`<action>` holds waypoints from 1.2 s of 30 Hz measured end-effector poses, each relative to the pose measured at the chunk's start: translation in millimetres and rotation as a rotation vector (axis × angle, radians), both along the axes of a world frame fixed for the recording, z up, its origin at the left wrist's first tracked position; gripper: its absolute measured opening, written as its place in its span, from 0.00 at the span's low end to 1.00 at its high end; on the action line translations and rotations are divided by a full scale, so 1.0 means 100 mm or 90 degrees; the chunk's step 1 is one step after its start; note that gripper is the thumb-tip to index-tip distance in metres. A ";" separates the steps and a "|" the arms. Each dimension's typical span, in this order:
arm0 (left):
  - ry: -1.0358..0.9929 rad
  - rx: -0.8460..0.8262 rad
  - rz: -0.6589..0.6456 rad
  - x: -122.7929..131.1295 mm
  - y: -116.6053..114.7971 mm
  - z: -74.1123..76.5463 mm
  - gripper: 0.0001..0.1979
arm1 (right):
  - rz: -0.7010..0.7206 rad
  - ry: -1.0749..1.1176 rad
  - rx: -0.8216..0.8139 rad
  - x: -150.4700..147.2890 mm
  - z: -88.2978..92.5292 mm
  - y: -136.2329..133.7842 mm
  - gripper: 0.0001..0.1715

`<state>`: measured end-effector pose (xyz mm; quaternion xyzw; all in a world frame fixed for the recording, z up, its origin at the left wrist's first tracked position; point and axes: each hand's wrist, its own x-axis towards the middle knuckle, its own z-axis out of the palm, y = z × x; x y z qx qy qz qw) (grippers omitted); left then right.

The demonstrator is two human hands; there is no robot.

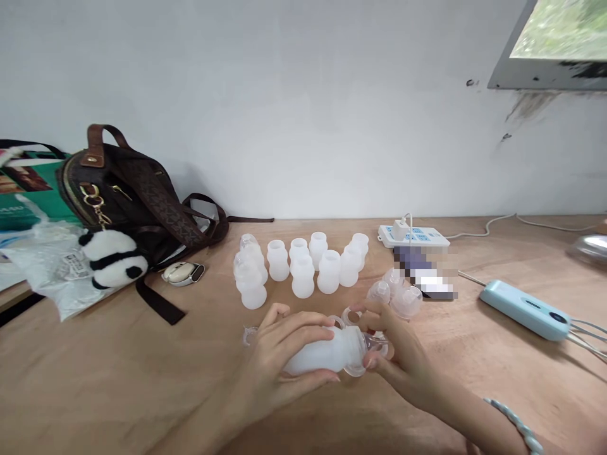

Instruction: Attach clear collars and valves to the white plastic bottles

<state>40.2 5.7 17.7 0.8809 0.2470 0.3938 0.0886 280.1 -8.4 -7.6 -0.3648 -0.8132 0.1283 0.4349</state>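
My left hand (284,347) is wrapped round a white translucent silicone bottle (327,352) lying on its side just above the wooden table (142,379). My right hand (396,347) pinches the clear ring and nipple piece (367,357) at the bottle's mouth. Behind the hands stand several more white silicone bottles (303,265) in a loose group. Clear caps and nipples (398,294) lie just beyond my right hand, and loose clear rings (348,316) lie between the hands and the group.
A brown backpack (133,196) with a panda plush (111,256) sits at the left, next to a plastic bag (47,265). A white power strip (412,235), a blurred item (427,272) and a light-blue hand whisk (526,309) lie at the right.
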 end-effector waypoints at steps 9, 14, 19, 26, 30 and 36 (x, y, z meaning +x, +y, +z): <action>0.012 0.021 -0.037 -0.06 0.04 0.01 0.18 | 0.029 0.012 -0.082 -0.09 0.06 0.02 0.12; 0.003 0.037 -0.018 -0.06 0.04 -0.05 0.18 | 0.012 -0.019 -0.104 -0.06 0.07 0.04 0.15; -0.125 -0.201 0.006 0.01 0.04 -0.02 0.17 | 0.029 -0.031 -0.089 -0.04 0.12 -0.01 0.21; -0.350 -0.680 -0.104 0.00 0.11 0.05 0.34 | -0.032 0.062 -0.042 -0.04 0.05 0.02 0.17; -0.403 -0.750 -0.094 0.02 0.11 0.05 0.27 | -0.081 0.061 -0.025 -0.06 0.03 0.05 0.17; -0.355 -0.805 -0.030 0.03 0.13 0.01 0.23 | -0.021 -0.004 0.203 -0.08 0.07 0.06 0.14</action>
